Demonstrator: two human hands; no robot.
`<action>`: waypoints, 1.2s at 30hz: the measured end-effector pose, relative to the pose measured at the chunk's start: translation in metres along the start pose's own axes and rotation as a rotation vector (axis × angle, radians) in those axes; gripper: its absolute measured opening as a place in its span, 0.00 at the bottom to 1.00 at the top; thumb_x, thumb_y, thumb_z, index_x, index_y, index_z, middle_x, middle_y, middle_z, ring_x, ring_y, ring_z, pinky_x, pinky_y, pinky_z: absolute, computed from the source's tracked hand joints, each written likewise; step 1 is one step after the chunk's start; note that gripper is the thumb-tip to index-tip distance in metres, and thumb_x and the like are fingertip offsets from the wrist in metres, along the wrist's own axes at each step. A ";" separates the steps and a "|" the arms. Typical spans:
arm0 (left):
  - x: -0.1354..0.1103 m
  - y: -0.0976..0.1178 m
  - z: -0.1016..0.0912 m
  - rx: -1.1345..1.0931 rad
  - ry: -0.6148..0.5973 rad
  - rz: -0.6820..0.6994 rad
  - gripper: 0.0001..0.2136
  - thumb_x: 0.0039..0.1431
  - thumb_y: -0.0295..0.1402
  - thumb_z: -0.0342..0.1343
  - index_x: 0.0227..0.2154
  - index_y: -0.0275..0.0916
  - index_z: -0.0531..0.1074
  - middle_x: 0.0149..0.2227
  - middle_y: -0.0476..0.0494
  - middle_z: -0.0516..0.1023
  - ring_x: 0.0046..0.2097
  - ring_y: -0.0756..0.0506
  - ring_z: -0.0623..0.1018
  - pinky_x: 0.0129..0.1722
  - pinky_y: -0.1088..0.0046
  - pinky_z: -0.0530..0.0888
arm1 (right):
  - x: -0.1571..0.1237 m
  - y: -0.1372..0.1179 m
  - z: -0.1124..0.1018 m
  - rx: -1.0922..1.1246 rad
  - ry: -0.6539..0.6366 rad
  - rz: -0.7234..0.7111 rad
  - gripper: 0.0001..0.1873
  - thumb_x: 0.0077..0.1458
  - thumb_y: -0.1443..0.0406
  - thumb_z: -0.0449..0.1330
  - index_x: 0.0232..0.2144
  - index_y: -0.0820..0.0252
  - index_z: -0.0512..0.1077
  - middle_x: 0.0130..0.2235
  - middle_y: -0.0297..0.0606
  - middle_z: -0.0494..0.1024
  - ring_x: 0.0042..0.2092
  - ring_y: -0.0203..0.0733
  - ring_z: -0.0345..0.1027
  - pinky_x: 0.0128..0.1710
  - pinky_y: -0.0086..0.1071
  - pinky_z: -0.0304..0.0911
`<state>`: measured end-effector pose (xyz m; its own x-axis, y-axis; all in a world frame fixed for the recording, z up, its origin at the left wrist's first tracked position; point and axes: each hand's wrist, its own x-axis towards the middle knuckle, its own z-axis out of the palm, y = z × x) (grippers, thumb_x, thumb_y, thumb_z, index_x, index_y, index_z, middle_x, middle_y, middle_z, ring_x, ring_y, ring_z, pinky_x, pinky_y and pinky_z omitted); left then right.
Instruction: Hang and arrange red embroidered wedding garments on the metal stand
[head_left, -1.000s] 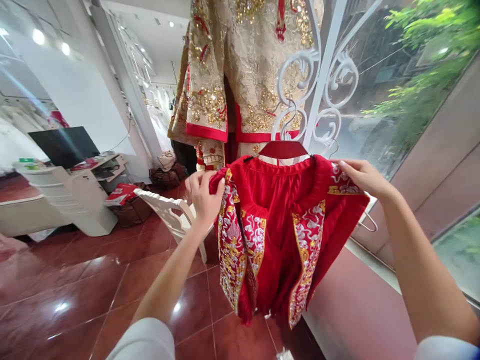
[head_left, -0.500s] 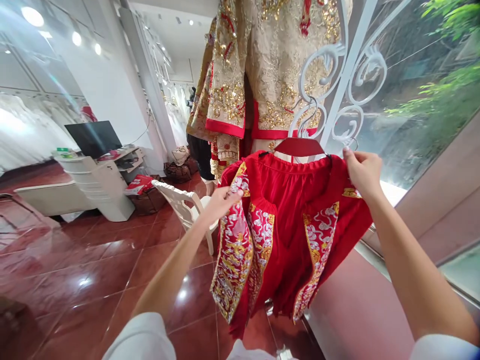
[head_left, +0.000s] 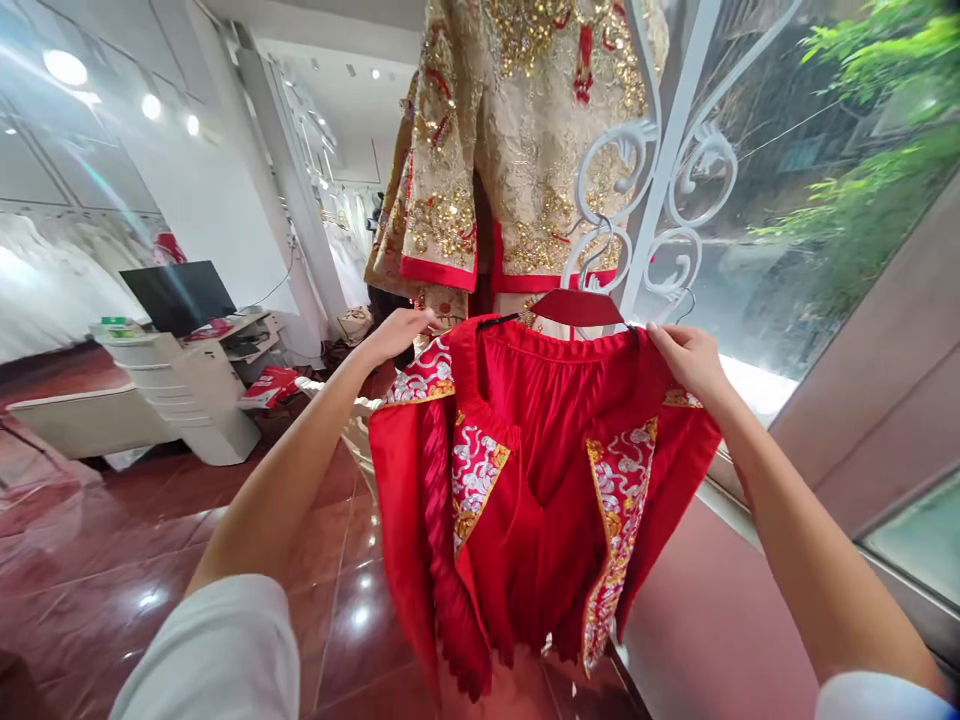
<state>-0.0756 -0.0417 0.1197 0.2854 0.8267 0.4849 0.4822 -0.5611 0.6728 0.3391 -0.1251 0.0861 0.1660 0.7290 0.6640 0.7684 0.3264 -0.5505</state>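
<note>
A red jacket [head_left: 409,470] with silver-and-gold embroidered panels hangs on a hanger with a dark red top [head_left: 577,306], over a gathered red garment [head_left: 536,420]. My left hand [head_left: 394,336] is at the shoulder on the left, just above its embroidered piece, fingers stretched toward the collar; part of them is hidden. My right hand [head_left: 688,362] pinches the opposite shoulder, thumb on top by the hanger's end. The hanger's metal hook [head_left: 600,238] rises in front of a white scrolled metal frame [head_left: 637,165].
Behind hangs a gold-beaded cream costume [head_left: 536,170] with red trim. A window [head_left: 795,200] is on the right, above a pink ledge [head_left: 690,590]. To the left stand a white chair [head_left: 358,425], a desk [head_left: 202,400] with a monitor [head_left: 178,298], and a red tiled floor [head_left: 300,590].
The embroidered panel hanging at the left front is now turned back over the shoulder, baring red cloth. My left hand moved up and left; my right hand stays at its shoulder. The view shifted.
</note>
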 end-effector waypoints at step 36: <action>-0.139 0.045 0.199 0.611 0.421 0.074 0.30 0.52 0.37 0.56 0.58 0.42 0.58 0.61 0.31 0.53 0.60 0.30 0.57 0.56 0.45 0.56 | -0.061 -0.033 -0.028 -0.528 0.036 -0.192 0.31 0.55 0.53 0.52 0.58 0.60 0.60 0.47 0.48 0.72 0.45 0.52 0.66 0.38 0.39 0.61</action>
<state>0.0711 -0.1739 -0.0284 0.0524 0.6330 0.7724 0.8837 -0.3896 0.2594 0.3207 -0.1972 0.0773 0.0066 0.6621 0.7494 0.9904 0.0989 -0.0962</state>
